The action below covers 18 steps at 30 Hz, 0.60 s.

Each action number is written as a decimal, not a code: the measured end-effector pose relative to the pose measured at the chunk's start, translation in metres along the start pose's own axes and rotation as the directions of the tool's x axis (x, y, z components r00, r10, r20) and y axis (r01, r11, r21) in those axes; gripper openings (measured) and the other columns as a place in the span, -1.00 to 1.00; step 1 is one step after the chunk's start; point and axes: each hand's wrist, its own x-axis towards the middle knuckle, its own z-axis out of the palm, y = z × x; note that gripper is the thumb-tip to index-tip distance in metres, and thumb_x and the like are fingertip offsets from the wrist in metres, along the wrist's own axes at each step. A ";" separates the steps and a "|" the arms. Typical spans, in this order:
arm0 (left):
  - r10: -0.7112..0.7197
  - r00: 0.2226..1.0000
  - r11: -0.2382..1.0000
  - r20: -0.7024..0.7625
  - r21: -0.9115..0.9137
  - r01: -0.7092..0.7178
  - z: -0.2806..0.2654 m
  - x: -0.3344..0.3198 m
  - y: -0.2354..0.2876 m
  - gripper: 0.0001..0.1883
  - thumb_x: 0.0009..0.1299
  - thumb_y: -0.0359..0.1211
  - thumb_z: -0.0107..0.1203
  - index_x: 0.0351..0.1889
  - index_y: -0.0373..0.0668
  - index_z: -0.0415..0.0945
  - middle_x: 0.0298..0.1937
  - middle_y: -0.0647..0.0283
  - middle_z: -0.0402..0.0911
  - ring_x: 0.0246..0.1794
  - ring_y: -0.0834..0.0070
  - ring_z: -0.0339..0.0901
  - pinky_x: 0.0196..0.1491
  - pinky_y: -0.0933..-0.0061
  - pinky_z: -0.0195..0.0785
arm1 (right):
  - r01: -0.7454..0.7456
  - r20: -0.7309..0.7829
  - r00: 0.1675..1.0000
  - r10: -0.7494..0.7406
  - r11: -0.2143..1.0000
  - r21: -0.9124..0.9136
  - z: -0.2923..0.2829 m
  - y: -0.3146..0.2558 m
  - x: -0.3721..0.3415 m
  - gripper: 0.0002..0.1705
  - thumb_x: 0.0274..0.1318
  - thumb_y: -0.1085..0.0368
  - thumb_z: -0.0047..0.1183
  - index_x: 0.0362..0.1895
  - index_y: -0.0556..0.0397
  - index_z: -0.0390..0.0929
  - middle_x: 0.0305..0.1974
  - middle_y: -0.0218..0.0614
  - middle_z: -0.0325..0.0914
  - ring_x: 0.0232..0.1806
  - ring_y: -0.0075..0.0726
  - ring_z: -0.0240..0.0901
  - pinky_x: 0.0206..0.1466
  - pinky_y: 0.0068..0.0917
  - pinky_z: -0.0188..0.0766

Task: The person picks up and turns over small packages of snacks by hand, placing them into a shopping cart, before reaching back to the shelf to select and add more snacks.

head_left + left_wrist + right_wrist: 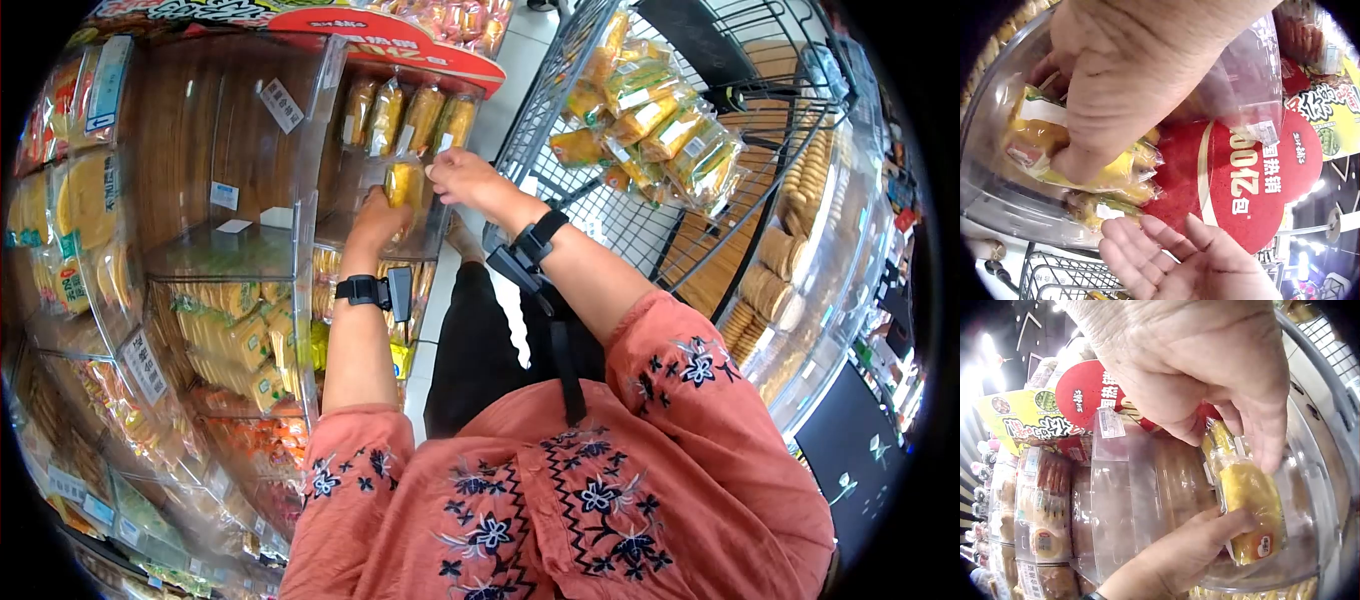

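Note:
My left hand (376, 222) grips a clear-wrapped yellow bread roll (404, 186) inside a clear plastic bin on the shelf. In the right wrist view the thumb lies across the front of the wrapped bread roll (1250, 494), which has a small red label near its lower end. My right hand (472, 186) hovers at the bin's cart-side edge, its fingers loosely bent with nothing held. Seen in the left wrist view, the right hand (1185, 262) has its palm and spread fingers showing. Several similar wrapped rolls (422, 118) stand at the back of the bin.
A wire shopping cart (527, 118) stands on the right, with several wrapped bread rolls (665, 125) piled in it. A red sign (400, 42) curves over the bin. Clear bins of packaged biscuits (235, 335) fill the left side. More biscuits (780, 262) lie behind clear panels at far right.

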 end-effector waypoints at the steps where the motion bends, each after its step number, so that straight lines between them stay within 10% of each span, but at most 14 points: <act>1: -0.004 1.000 1.000 0.008 0.006 0.004 -0.003 -0.003 0.003 -0.28 0.09 -0.19 0.19 0.19 -0.41 0.34 0.15 -0.30 0.53 0.20 -0.12 0.50 0.25 0.13 0.34 | 0.002 -0.002 1.000 -0.002 1.000 0.014 0.001 0.002 0.002 -0.46 0.29 0.05 0.05 0.17 0.20 0.39 -0.04 -0.23 0.52 0.00 -0.32 0.51 0.04 -0.39 0.52; 12: -0.018 1.000 1.000 0.001 -0.024 0.018 -0.001 -0.012 0.014 -0.30 0.18 -0.22 0.19 0.27 -0.33 0.31 0.19 -0.29 0.47 0.18 -0.13 0.51 0.23 0.08 0.36 | 0.151 -0.187 0.967 -0.171 0.982 -0.117 -0.002 0.017 0.037 -0.42 0.19 0.11 0.08 0.15 0.30 0.40 -0.12 -0.17 0.53 -0.12 -0.34 0.46 -0.08 -0.41 0.46; 15: 0.027 0.996 0.998 -0.090 0.067 -0.021 0.015 -0.003 -0.006 -0.27 0.20 -0.17 0.20 0.30 -0.33 0.30 0.21 -0.31 0.46 0.18 -0.14 0.50 0.24 0.09 0.35 | 0.141 -0.243 0.953 -0.181 0.975 -0.170 -0.007 0.000 0.035 -0.40 0.14 0.10 0.07 0.03 0.46 0.42 -0.12 0.29 0.60 -0.02 0.24 0.58 0.05 -0.12 0.45; 18: 0.023 1.000 0.994 -0.009 0.108 -0.021 0.014 0.007 0.001 -0.21 0.24 -0.06 0.21 0.33 -0.38 0.28 0.24 -0.32 0.44 0.22 -0.14 0.47 0.27 0.13 0.32 | 0.131 -0.321 0.918 -0.233 0.942 -0.308 -0.004 -0.010 0.041 -0.38 0.10 0.12 0.07 0.01 0.51 0.39 -0.09 0.37 0.57 0.01 0.32 0.55 0.10 -0.10 0.46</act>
